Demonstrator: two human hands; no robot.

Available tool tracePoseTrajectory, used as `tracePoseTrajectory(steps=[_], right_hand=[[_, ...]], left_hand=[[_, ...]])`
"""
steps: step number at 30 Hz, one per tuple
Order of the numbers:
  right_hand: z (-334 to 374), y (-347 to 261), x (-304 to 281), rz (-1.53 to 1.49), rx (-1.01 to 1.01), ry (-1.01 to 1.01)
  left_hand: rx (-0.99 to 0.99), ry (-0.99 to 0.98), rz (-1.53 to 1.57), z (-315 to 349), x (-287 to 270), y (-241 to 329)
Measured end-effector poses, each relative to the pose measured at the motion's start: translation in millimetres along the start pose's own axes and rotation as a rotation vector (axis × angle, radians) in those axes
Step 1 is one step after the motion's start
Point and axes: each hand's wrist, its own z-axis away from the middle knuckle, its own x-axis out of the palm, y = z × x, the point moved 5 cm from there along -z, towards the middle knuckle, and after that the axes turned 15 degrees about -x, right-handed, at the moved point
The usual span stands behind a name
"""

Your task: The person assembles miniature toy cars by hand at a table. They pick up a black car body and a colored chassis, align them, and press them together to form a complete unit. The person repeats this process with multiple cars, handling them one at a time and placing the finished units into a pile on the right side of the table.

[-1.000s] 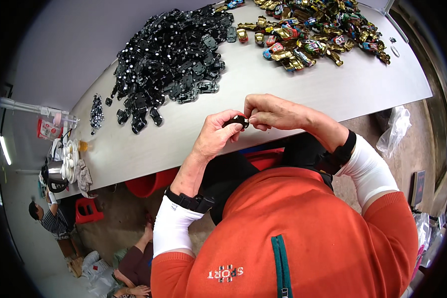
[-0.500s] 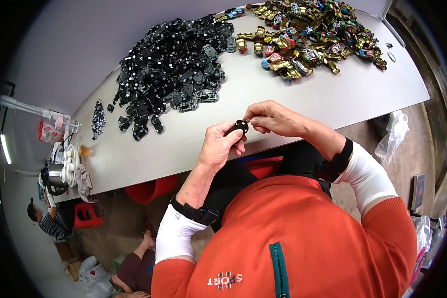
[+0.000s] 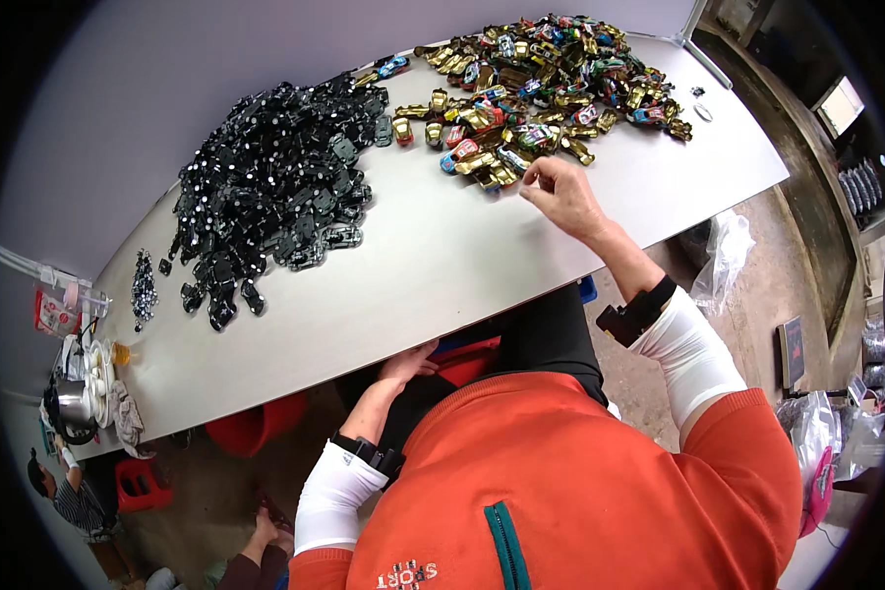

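Note:
My right hand (image 3: pixel 566 200) is over the table at the near edge of a heap of toy car body shells (image 3: pixel 580 84), gold and multicoloured. Its fingers are curled in against the thumb; whatever may be between them is hidden. Low at the table's front edge is my left hand (image 3: pixel 410 364), by my lap and partly under the tabletop. Most of its fingers are hidden, so I cannot see whether it holds anything. To the left lies a big heap of black toy car bases (image 3: pixel 275 177), several with small white dots.
A small pile of shiny little parts (image 3: pixel 144 290) lies at the table's left. Beyond it stand a metal kettle (image 3: pixel 72 403), white cups (image 3: pixel 98 374) and a cloth (image 3: pixel 125 413). Red stools (image 3: pixel 143 484) are below. A clear plastic bag (image 3: pixel 723 261) hangs near the right edge.
Both hands were together around a black toy car piece, which I no longer see. My right hand has moved away toward the car shells; my left has dropped to the table edge. The view has shifted.

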Motion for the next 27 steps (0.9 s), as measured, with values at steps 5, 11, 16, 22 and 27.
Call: tracePoseTrajectory(steps=[5,11,16,22,27], right_hand=[[9.5,3.8,10.2,0.218,-0.035,-0.036],[-14.5,-7.3,42.7,0.301,-0.093,-0.194],[-19.3,11.7,41.0,-0.216,-0.019,-0.074],[-14.0,10.7,52.4,-0.915,0.554,-0.099],[-8.2,11.4,68.8,-1.043,0.631,-0.110]], left_hand=[[0.436,0.256,-0.885,39.8,12.9,13.7],[0.476,0.014,-0.825,106.2,22.6,27.0],[0.534,-0.054,-0.732,143.6,23.7,61.2],[0.403,-0.005,-0.377,137.4,6.7,92.0],[0.462,-0.005,-0.278,124.6,23.8,103.9]])
